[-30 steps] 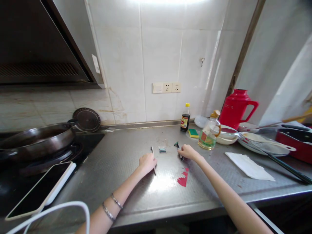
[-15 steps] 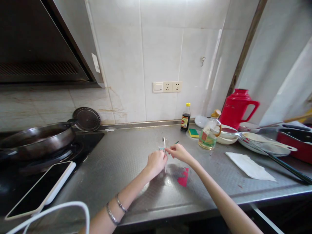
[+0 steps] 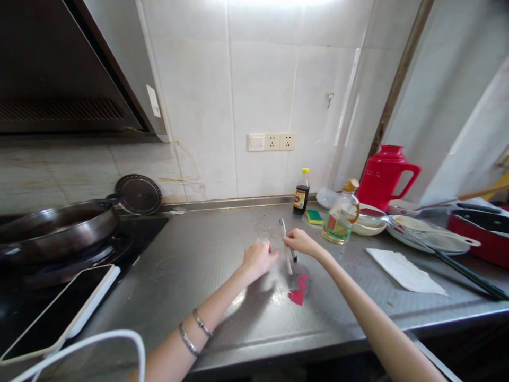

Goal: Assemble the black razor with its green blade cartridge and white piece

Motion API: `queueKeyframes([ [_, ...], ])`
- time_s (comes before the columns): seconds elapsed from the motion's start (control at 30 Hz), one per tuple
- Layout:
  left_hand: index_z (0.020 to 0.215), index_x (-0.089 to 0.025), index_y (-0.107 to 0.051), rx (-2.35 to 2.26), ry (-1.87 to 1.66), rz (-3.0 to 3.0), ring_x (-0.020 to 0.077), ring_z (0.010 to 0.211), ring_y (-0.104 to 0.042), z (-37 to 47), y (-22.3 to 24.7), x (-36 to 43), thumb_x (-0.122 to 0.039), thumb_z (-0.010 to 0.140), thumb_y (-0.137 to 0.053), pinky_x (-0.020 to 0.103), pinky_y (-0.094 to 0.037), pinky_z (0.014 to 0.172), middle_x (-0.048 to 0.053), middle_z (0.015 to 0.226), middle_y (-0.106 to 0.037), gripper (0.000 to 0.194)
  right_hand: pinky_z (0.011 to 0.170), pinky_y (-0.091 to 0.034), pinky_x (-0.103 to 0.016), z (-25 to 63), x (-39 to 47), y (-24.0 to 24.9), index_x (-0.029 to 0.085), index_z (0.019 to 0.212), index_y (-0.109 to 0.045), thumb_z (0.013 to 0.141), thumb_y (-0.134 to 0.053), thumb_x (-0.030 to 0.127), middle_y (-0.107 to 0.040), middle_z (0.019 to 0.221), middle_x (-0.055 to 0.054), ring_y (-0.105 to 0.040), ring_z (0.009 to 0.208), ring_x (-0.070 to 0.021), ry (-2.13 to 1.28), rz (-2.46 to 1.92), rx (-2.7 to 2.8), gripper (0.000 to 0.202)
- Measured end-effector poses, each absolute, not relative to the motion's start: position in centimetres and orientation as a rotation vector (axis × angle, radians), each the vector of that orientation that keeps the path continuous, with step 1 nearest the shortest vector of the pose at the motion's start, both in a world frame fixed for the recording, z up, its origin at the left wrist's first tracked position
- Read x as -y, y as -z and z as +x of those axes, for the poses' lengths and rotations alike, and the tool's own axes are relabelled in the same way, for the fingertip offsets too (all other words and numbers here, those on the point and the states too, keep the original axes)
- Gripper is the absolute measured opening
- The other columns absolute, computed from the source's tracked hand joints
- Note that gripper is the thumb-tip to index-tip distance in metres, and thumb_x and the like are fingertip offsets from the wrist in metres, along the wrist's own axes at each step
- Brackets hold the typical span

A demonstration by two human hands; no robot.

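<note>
My right hand (image 3: 297, 241) pinches a thin white stick-like item (image 3: 288, 259) that slants over the middle of the metal counter. A dark-tipped pen-like piece (image 3: 295, 257) lies beside it, at the same fingers. To the left, my left hand (image 3: 259, 259) is held with its thumb and fingers partly apart, near a small clear item at its fingertips that is too faint to make out. Below my right hand, a torn pink-red piece (image 3: 298, 291) lies flat on the counter (image 3: 207, 276).
On the left are a pan (image 3: 59, 228) on the stove and a phone (image 3: 59, 307) with a white cable. At the right stand a sauce bottle (image 3: 301, 195), sponge (image 3: 314, 217), oil bottle (image 3: 338, 217), red thermos (image 3: 385, 178), dishes and a white napkin (image 3: 404, 269).
My right hand has moved slightly right and away from my left hand, with the white stick now in its fingers. The fingers of my left hand have loosened and spread.
</note>
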State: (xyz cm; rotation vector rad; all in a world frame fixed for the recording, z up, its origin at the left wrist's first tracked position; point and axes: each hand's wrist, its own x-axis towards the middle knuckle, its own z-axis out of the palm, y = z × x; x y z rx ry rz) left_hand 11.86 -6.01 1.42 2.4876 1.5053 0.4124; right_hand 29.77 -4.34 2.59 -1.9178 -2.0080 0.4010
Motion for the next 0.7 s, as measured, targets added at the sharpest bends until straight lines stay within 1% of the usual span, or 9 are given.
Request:
queueKeyframes([
  [0.07,0.100,-0.019,-0.056,-1.490,-0.525,2.513,0.0220,0.100,-0.054,11.1,-1.0,4.6,-0.043,0.078,-0.049,0.029,-0.042,0.081,0.008,0.105,-0.059,0.034,0.048,-0.032,-0.019,31.9,3.6,-2.7,0.011,0.053,-0.060,0.078,-0.043,0.027,-0.059,0.051,-0.004,-0.053,0.052,-0.0121,-0.388,-1.982,2.006,0.034],
  [0.13,0.108,-0.016,-0.052,-1.521,-0.558,2.506,0.0234,0.107,-0.048,10.3,-0.5,3.2,-0.044,0.074,-0.054,0.029,-0.039,0.087,0.011,0.110,-0.054,0.044,0.048,-0.033,-0.021,33.8,3.2,-2.6,0.011,0.051,-0.059,0.077,-0.045,0.027,-0.057,0.050,-0.005,-0.054,0.052,-0.0134,-0.395,-2.047,2.003,0.034],
  [0.23,0.114,-0.012,-0.047,-1.561,-0.469,2.483,0.0263,0.113,-0.042,9.4,0.5,1.2,-0.050,0.068,-0.059,0.032,-0.034,0.093,0.014,0.117,-0.048,0.061,0.046,-0.035,-0.022,35.5,2.8,-2.0,0.011,0.049,-0.059,0.074,-0.047,0.026,-0.056,0.047,-0.005,-0.052,0.045,-0.0133,-0.476,-2.133,2.015,0.032],
  [0.33,0.114,-0.012,-0.047,-1.556,-0.357,2.479,0.0288,0.113,-0.040,9.0,1.2,0.0,-0.055,0.065,-0.060,0.034,-0.033,0.094,0.015,0.117,-0.047,0.067,0.042,-0.035,-0.022,36.1,2.6,-1.2,0.011,0.049,-0.059,0.073,-0.047,0.026,-0.056,0.047,-0.006,-0.049,0.038,-0.0121,-0.557,-2.171,2.038,0.030],
  [0.47,0.111,-0.016,-0.050,-1.523,-0.294,2.521,0.0275,0.110,-0.041,9.3,1.5,-0.8,-0.055,0.064,-0.059,0.034,-0.034,0.092,0.011,0.113,-0.047,0.062,0.039,-0.036,-0.022,36.1,1.9,-0.4,0.011,0.053,-0.060,0.071,-0.048,0.028,-0.059,0.051,-0.008,-0.049,0.037,-0.0121,-0.600,-2.187,2.055,0.028],
  [0.7,0.108,-0.018,-0.053,-1.510,-0.264,2.534,0.0266,0.109,-0.041,9.5,1.5,-1.2,-0.049,0.066,-0.058,0.034,-0.035,0.091,0.010,0.111,-0.046,0.052,0.041,-0.038,-0.021,36.4,1.2,0.5,0.011,0.057,-0.063,0.070,-0.053,0.031,-0.062,0.055,-0.008,-0.051,0.040,-0.0118,-0.630,-2.202,2.070,0.026],
])
